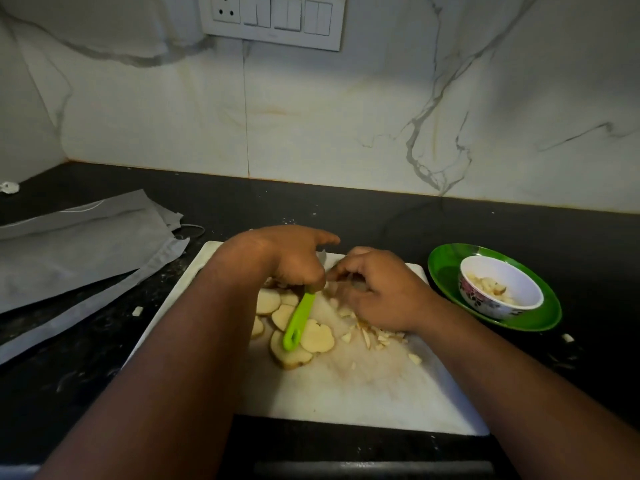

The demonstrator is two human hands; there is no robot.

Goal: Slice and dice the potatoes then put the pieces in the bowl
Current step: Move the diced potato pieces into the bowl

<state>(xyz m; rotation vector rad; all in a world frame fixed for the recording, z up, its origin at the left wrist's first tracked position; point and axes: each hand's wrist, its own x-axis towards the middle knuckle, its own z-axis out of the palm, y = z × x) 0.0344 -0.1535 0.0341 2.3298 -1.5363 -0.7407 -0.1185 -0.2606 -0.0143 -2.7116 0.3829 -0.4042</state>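
Gripping the knife (298, 320) in our left hand (294, 258), our right hand (374, 289) pinches wet, slippery potato slices (317, 337) by their edges.

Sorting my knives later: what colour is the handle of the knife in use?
Bright lime green: the knife handle in the left hand, clearest in the head view.

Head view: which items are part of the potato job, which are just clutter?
In use: knife gripped by left hand; right hand on dice; potato slices; diced pieces; cutting board; bowl on green plate.

Lying about: grey cloth; switch panel; stray bits.
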